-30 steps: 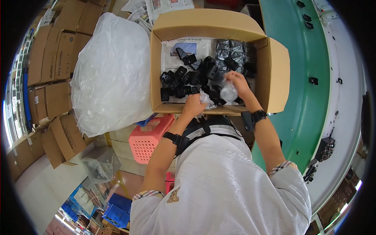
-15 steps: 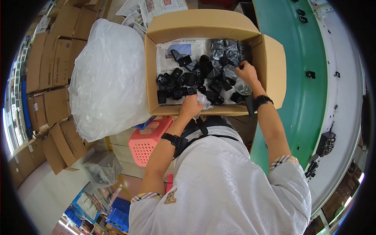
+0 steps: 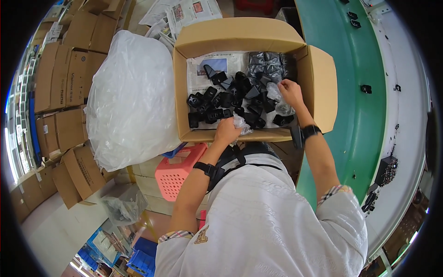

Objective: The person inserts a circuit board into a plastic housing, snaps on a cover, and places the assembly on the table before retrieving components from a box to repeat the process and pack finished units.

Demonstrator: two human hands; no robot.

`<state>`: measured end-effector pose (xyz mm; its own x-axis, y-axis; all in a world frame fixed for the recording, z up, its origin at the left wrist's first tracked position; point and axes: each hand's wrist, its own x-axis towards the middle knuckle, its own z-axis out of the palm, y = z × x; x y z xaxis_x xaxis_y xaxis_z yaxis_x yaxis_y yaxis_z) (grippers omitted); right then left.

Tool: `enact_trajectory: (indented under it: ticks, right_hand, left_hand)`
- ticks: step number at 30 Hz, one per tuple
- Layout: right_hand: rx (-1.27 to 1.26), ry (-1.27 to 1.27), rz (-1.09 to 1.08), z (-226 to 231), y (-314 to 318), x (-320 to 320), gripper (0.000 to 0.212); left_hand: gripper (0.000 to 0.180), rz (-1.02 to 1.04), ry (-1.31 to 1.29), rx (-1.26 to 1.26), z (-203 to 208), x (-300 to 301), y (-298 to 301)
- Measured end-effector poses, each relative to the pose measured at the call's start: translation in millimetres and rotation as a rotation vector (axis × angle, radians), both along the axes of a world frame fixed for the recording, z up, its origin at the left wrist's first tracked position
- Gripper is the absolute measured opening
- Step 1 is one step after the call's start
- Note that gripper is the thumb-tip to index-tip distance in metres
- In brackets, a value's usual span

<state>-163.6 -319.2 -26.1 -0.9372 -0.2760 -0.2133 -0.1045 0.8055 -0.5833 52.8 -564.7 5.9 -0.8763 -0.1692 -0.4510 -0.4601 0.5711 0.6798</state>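
Inside an open cardboard box (image 3: pixel 240 28) lie many loose black plastic parts (image 3: pixel 221 99), heaped over a sheet of newspaper (image 3: pixel 198 82). At the near wall, my left hand (image 3: pixel 227 131) is closed around a crumpled clear plastic bag (image 3: pixel 241 124). My right hand (image 3: pixel 291 94), at the box's right side, has its fingertips pinched on another clear plastic bag (image 3: pixel 273 92). More clear plastic (image 3: pixel 284 109) sits just below that hand. Behind it, wrapped black parts (image 3: pixel 272 64) are packed in the far right corner.
A big, full white plastic sack (image 3: pixel 134 101) stands left of the box, with a pink stool (image 3: pixel 173 177) nearer me. On the right runs a green bench surface (image 3: pixel 341 147) bearing a few small black parts (image 3: pixel 366 88). Cardboard boxes (image 3: pixel 74 78) are stacked far left; newspapers (image 3: pixel 194 16) lie behind.
The whole view has shifted slightly, so the box sits lower. My right hand has moved a little toward me within the box. My left hand keeps its hold on the plastic bag.
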Motion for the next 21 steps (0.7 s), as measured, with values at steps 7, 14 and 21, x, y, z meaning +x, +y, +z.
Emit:
enact_trajectory:
  ticks: [7, 14, 21]
  right_hand:
    - [-0.368, 0.234, -0.343, 15, 21, 8, 0.025]
    - [0.001, 0.015, 0.089, 10, -33, -4, 0.025]
    - [0.465, -0.203, 0.122, -18, -101, -5, 0.036]
  left_hand:
    - [0.033, -0.005, 0.012, 0.062, 9, -4, 1]
    - [0.030, -0.028, 0.078, -0.007, 7, -7, 6]
    - [0.028, 0.025, 0.066, 0.011, 13, -6, 6]
